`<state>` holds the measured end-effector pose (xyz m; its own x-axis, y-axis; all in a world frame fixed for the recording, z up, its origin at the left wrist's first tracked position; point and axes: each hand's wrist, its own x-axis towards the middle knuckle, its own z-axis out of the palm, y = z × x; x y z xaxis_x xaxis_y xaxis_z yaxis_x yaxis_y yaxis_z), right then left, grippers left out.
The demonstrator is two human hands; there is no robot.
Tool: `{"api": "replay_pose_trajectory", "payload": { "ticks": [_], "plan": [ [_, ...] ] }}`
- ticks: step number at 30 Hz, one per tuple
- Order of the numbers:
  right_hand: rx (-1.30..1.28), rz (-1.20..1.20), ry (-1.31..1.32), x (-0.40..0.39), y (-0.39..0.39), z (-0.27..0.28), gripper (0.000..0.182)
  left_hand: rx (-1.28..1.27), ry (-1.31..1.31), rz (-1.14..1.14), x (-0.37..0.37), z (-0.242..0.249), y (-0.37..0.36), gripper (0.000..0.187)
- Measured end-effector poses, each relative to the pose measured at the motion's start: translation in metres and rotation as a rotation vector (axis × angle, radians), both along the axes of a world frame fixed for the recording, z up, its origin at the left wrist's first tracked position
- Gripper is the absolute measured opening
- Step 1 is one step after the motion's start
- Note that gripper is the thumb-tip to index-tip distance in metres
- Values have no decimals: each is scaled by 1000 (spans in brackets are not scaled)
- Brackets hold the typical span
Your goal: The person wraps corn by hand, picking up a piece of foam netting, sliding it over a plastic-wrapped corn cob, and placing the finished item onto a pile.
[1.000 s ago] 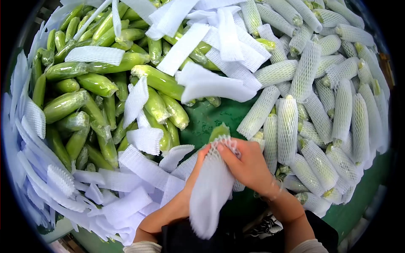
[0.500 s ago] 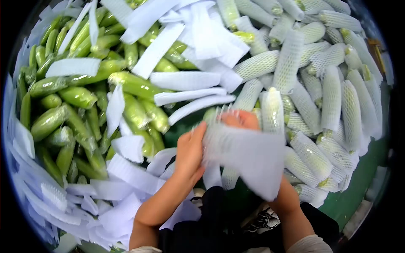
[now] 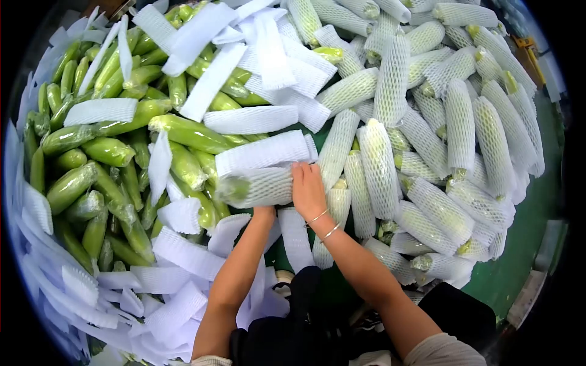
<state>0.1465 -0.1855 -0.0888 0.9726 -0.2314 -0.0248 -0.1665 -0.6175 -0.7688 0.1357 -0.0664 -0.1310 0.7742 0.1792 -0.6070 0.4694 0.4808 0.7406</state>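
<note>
A long green vegetable in a white foam net sleeve (image 3: pixel 262 186) lies crosswise between my hands, its green end showing at the left. My right hand (image 3: pixel 308 190) closes on the sleeve's right end, with bracelets at the wrist. Under the sleeve, my left hand (image 3: pixel 264 213) holds it from below; most of its fingers are hidden. Just behind it, a flat foam sleeve (image 3: pixel 262 152) rests on the pile. To the right stands a sleeved vegetable (image 3: pixel 377 168) among others.
Film-wrapped green vegetables (image 3: pixel 113 150) are heaped at the left. Loose foam sleeves (image 3: pixel 183 253) lie over and in front of them. Many sleeved vegetables (image 3: pixel 461 125) are piled at the right, on a green surface (image 3: pixel 516 259).
The loose, blurred foam sleeve in my hands is now around a vegetable. My right hand has moved left to its right end, and my left hand has gone beneath it.
</note>
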Motion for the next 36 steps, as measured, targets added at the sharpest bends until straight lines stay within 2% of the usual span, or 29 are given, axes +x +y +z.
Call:
{"api": "replay_pose_trajectory", "payload": {
  "ticks": [2, 3, 4, 5, 6, 7, 9, 10, 11, 14, 15, 16, 17, 18, 19, 20, 21, 22, 24, 25, 26, 27, 28, 30, 31, 33, 34, 35, 36],
  "plan": [
    [-122, 227, -530, -5, -4, -20, 34, -107, 85, 74, -2, 33, -9, 38],
    [-119, 229, -539, -8, -6, 5, 34, -93, 4, 99, -5, 25, -11, 35],
    [456, 33, -32, -14, -10, 55, 37, 33, -38, -20, -4, 38, -17, 34],
    [1000, -176, 508, -23, -18, 81, 40, 157, -75, -139, -3, 51, -27, 32],
    [1164, -193, 423, -40, -41, 48, 47, 234, -66, -234, 1, 49, -39, 26],
    [1235, -156, 332, -45, -64, 48, 45, 227, -128, -250, 3, 64, -59, 26],
    [1367, -536, 192, -32, -89, 104, 45, 403, -390, -392, 7, 140, -94, 23],
    [1482, -507, 148, -27, -112, 121, 44, 268, -519, -355, 7, 159, -102, 24],
    [1594, -475, 104, -23, -132, 130, 44, 461, -575, -341, 12, 157, -94, 24],
    [1710, -428, 154, -21, -159, 101, 49, 1158, -748, -243, 47, 136, -37, 33],
    [1604, -453, 256, -29, -135, 101, 46, 1325, -725, -334, 60, 130, -19, 36],
    [1312, -376, 281, -31, -110, 92, 43, 1497, -688, -430, 69, 123, -5, 39],
    [1110, -311, 337, -20, -83, 94, 35, 1567, -628, -620, 72, 112, 3, 46],
    [915, -182, 277, -2, -62, 85, 27, 1577, -616, -620, 70, 103, 5, 46],
    [741, 14, -36, 17, -38, 82, 35, 1641, -582, -821, 66, 97, 4, 49],
    [304, 94, -255, 44, -22, 84, 40, 1692, -542, -1025, 61, 90, 4, 52],
    [-144, 165, -469, 69, -11, 87, 46, 1726, -579, -1027, 53, 80, 6, 50],
    [-140, 167, -477, 85, -2, 86, 46, 1734, -578, -1021, 45, 73, 11, 50],
    [-388, 435, 39, 102, 8, 74, 62, 1585, -619, -1098, 19, 63, 26, 50],
    [-384, 437, 42, 101, 9, 67, 62, 1576, -591, -1125, 0, 63, 33, 49],
    [-357, 487, -75, 100, 12, 59, 63, 1571, -560, -1152, -20, 66, 42, 49],
    [-327, 543, -199, 101, 16, 55, 64, 1552, -493, -1255, -39, 68, 54, 46],
    [-312, 552, -199, 103, 22, 57, 64, 1527, -420, -1363, -60, 73, 65, 44],
    [-260, 463, -459, 117, 38, 67, 67, 1508, -364, -1701, -93, 99, 82, 40],
    [-245, 456, -460, 126, 49, 67, 67, 1467, -312, -1776, -113, 102, 94, 36],
    [2, 692, -350, 144, 67, 65, 65, 1420, -204, -1894, -152, 101, 128, 29],
    [8, 689, -347, 146, 66, 69, 65, 1410, -151, -1937, -167, 98, 144, 27],
    [-42, 737, -192, 148, 64, 77, 65, 1409, -148, -1935, -179, 104, 147, 27],
    [-94, 779, -37, 150, 62, 82, 64, 1387, -135, -2068, -186, 113, 149, 28]
  ]
}}
